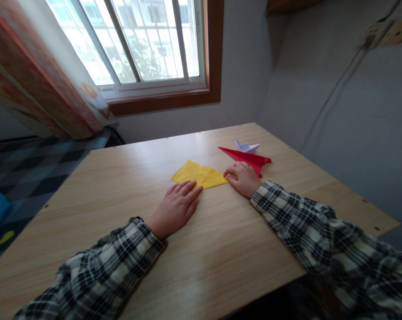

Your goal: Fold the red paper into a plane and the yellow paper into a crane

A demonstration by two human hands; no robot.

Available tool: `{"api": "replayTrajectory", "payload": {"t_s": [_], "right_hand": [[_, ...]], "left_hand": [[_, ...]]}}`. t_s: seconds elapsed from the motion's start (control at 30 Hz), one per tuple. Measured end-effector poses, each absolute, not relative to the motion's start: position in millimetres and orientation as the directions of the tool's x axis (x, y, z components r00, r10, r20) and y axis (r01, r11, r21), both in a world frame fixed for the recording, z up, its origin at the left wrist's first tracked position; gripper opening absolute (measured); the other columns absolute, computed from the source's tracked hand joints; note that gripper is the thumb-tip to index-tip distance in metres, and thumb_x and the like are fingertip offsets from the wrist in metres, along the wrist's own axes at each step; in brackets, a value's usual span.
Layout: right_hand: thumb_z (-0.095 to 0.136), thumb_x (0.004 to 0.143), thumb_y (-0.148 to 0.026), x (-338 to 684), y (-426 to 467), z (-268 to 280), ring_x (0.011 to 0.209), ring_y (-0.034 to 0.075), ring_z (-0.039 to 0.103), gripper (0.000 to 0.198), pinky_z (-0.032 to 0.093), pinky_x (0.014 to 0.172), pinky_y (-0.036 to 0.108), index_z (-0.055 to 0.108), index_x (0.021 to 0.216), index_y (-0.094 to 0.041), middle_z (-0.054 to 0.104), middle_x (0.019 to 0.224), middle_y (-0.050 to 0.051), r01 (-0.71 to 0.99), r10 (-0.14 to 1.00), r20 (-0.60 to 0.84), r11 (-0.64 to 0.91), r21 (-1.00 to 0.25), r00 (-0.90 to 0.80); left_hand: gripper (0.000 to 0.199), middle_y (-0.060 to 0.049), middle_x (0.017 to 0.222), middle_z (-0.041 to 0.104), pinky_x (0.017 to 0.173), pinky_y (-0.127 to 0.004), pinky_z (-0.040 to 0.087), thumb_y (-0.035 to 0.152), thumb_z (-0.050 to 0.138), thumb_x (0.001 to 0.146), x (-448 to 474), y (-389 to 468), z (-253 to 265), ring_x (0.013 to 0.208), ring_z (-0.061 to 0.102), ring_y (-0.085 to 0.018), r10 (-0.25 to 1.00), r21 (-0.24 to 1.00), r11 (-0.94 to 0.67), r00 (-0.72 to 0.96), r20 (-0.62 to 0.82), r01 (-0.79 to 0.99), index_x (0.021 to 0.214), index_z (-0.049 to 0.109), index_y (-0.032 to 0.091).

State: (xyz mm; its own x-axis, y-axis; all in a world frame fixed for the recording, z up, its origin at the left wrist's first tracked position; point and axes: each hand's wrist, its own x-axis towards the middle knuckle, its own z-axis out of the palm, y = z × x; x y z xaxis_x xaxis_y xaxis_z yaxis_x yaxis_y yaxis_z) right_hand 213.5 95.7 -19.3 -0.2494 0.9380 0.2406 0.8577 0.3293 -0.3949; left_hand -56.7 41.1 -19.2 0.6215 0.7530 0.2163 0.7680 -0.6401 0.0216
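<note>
Yellow paper [201, 173]: folded sheet, lying at the centre of the frame, long and low, a peak at its upper left and a narrow point at its right end. Creases visible across its middle. Rests on the pale wood-grain table [207, 249].

Left hand [176, 209]: left of centre, palm down, fingers extended and only slightly apart, not curled around anything. Fingertips lie on the lower edge of the yellow paper, near its middle. Contact appears to be from above; no pinch seen.

Right hand [243, 178]: just right of centre, back of the hand up, fingers bent inward. Fingertips touch the narrow right end of the yellow paper. Whether the thumb closes underneath in a pinch or the fingers merely press down cannot be made out; the hand's underside is hidden.

Red paper [247, 158]: folded, long pointed shape, directly above and behind the right hand, tip toward the left of the frame. The hand overlaps its lower edge in this view; contact between the two is unclear.

White paper [247, 147]: small folded piece with two raised points, just beyond the red paper, toward the table's far right corner.

Both wrists in black-and-white plaid sleeves [117, 262], entering from the lower left and lower right. Window [147, 40] at top, left of centre; patterned curtain [37, 75] at upper left.
</note>
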Motion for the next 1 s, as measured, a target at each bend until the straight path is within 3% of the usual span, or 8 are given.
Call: {"api": "replayTrajectory", "payload": {"t_s": [0.3,0.47,0.63,0.77,1.0], "right_hand": [[0.060,0.088,-0.019,214.8,96.2,-22.8,0.114,0.026,0.055,0.022,0.043,0.101,0.044,0.077,0.101,-0.022,0.067,0.115,0.010,0.784,0.879,0.327,0.462,-0.415,-0.346],[0.061,0.090,-0.027,210.6,91.1,-24.1,0.133,0.027,0.049,0.031,0.035,0.113,0.050,0.071,0.119,-0.022,0.064,0.133,0.009,0.645,0.750,0.395,0.660,-0.386,-0.531],[0.050,0.092,-0.015,204.0,82.8,-21.9,0.140,0.023,0.046,0.041,0.033,0.116,0.047,0.065,0.130,-0.020,0.062,0.141,0.008,0.490,0.597,0.385,0.800,-0.347,-0.704],[0.049,0.095,-0.020,202.5,81.3,-21.7,0.132,0.023,0.055,0.037,0.035,0.113,0.049,0.066,0.128,-0.020,0.064,0.138,0.009,0.513,0.620,0.284,0.775,-0.369,-0.731],[0.050,0.098,-0.028,204.9,82.9,-21.6,0.132,0.026,0.053,0.037,0.035,0.113,0.049,0.065,0.131,-0.018,0.061,0.140,0.012,0.575,0.673,0.265,0.733,-0.362,-0.691]], "left_hand": [[0.041,-0.013,0.140,0.058,0.109,-0.052,0.040,0.035,0.040,0.103,-55.7,40.6,-16.4,0.129,0.052,-0.029,0.741,0.029,-0.652,0.628,0.239,0.758,0.137,0.059,0.022],[0.037,-0.011,0.132,0.062,0.109,-0.056,0.036,0.031,0.044,0.101,-53.1,37.8,-9.9,0.121,0.055,-0.029,0.729,0.016,-0.660,0.634,0.258,0.751,0.134,0.062,0.027],[0.035,-0.009,0.124,0.064,0.112,-0.053,0.034,0.026,0.044,0.101,-52.1,37.4,-6.8,0.118,0.056,-0.025,0.671,0.016,-0.721,0.693,0.265,0.693,0.129,0.065,0.027],[0.034,-0.009,0.125,0.064,0.112,-0.051,0.037,0.025,0.044,0.101,-53.6,38.9,-8.9,0.117,0.056,-0.025,0.645,0.033,-0.748,0.716,0.267,0.663,0.128,0.065,0.026],[0.038,-0.007,0.137,0.063,0.112,-0.053,0.040,0.023,0.044,0.101,-52.2,40.3,-9.1,0.124,0.055,-0.026,0.628,0.093,-0.774,0.740,0.240,0.626,0.134,0.062,0.026]]}}
